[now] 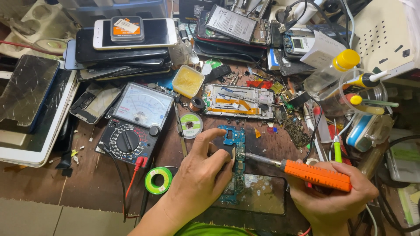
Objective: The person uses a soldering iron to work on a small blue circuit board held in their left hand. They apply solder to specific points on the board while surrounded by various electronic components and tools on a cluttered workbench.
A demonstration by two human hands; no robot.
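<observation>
Near the workbench's front edge, left hand [199, 179] pins a thin, brittle blue circuit board [236, 140] by its edges; right hand [330, 196] grips an orange soldering iron [313, 174], tip seemingly touching it.

Left hand [199, 175] — bare, no glove, ring or watch; forearm uncovered to the frame's lower edge, no sleeve in view. Right hand [330, 199] — bare likewise, wrist uncovered. Between the two forearms, just right of the left one, a strip of bright green garment [214, 229].
</observation>
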